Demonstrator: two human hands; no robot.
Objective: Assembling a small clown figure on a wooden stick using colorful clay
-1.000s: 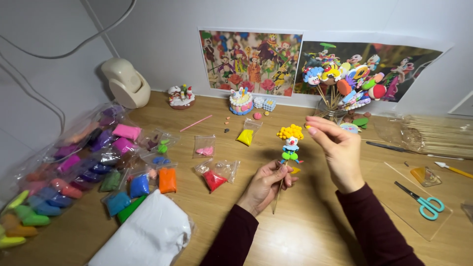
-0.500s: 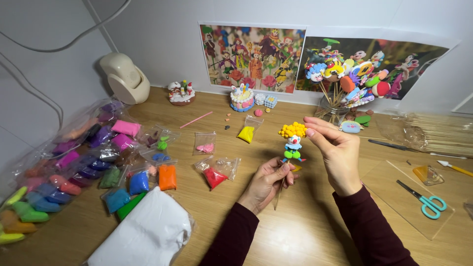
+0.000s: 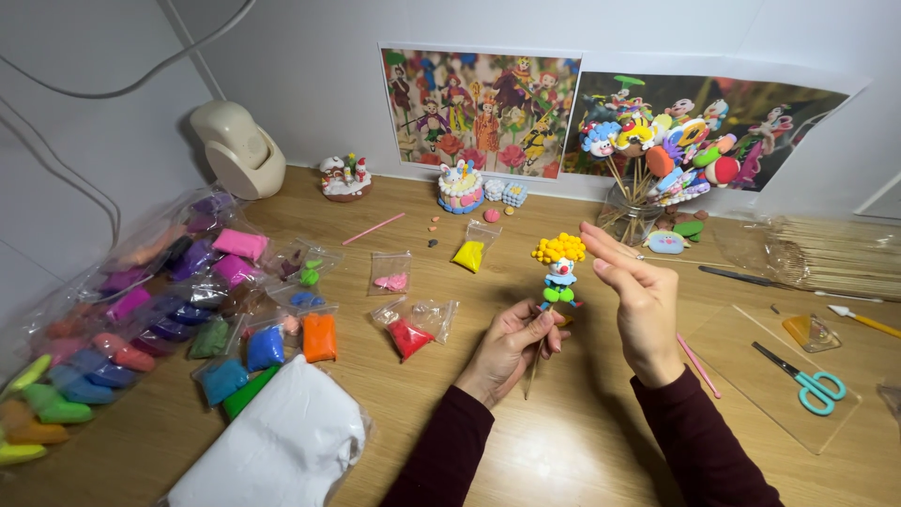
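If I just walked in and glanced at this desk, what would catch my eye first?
Probably the little clay clown with yellow hair, on a stick in the left hand at the centre, with the right hand open beside it. Next, the heap of bright clay bags along the left, and the jar of clay figures on sticks at the back wall.

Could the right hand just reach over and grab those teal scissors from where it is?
Probably yes. The right hand is empty and open, and the scissors lie in the open on a clear sheet to its right, with nothing between them.
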